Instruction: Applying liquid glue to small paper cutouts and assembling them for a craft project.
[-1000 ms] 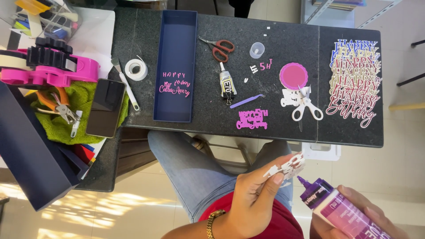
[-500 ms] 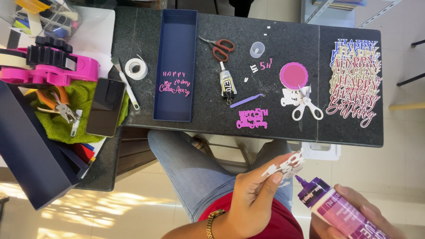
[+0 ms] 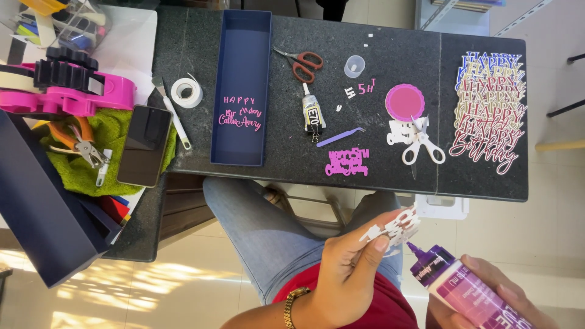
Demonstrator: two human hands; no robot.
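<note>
**Glue and a Paper Cutout Over the Lap**

On the far left of the dark table sits a pink tape holder. Next to it lie a black phone and a small roll of white tape. Then comes a long blue tray. Right of the tray are red scissors, a pink paper circle, white scissors and a stack of paper words.

Near the person, over the lap, the left hand pinches a white paper cutout between thumb and fingers. Just to its right, the right hand is wrapped around a purple glue bottle. The bottle's tip sits just beside the cutout.
</note>
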